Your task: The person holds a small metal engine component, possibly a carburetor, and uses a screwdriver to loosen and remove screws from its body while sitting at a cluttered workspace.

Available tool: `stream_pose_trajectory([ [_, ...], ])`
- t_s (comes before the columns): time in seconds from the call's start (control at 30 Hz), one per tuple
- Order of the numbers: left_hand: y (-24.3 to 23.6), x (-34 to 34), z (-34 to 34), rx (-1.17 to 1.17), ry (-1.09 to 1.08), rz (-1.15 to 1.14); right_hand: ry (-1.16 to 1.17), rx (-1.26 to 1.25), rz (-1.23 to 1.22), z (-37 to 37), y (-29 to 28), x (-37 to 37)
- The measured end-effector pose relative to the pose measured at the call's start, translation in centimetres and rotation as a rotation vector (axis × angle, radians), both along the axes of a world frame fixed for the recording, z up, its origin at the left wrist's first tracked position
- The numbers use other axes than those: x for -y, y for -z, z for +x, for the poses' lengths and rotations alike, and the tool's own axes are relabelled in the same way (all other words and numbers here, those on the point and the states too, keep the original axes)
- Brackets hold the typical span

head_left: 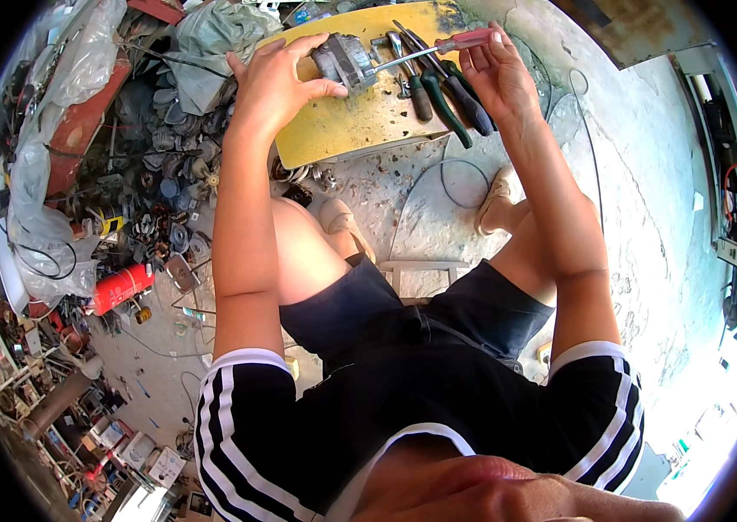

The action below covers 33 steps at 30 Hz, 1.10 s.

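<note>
My left hand [277, 85] grips a grey, blocky metal motor-like part [344, 64] from its left side, thumb low and fingers over the top, above a yellow board. In my right hand [500, 76] is a screwdriver [464, 40] with a red translucent handle, pinched near its end. Its shaft runs leftward, and the tip meets the right side of the part. Whether the tip sits in a screw is too small to tell. Under the shaft lie pliers with dark green handles [446, 109], a dark-handled screwdriver [420, 97] and other black-handled tools [471, 106].
The yellow board [325, 130] forms a low worktop before my knees. Left of it is a heap of dark metal parts [164, 165] with plastic bags [220, 43]. A red cylinder [122, 289] lies farther left. A thin cable [594, 157] curls over the concrete floor at right.
</note>
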<state>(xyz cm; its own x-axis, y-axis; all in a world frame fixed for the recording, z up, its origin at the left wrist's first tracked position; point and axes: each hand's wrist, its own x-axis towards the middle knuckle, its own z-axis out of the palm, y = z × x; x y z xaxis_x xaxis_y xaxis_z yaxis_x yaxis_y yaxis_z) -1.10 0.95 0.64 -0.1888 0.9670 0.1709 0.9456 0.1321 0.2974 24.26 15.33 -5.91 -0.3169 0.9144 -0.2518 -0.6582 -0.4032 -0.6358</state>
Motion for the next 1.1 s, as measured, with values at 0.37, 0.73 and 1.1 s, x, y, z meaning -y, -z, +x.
stream_pose_trajectory([
  [0.37, 0.0, -0.1, 0.0, 0.004, -0.002, -0.001, -0.011, 0.252, 0.007, 0.0, -1.1, 0.5],
  [0.73, -0.5, -0.2, 0.1, 0.013, -0.018, -0.068, -0.003, 0.276, -0.018, -0.3, -1.3, 0.7],
  [1.1, -0.7, -0.5, 0.1, 0.012, -0.018, -0.104, -0.017, 0.213, -0.005, 0.0, -1.0, 0.8],
])
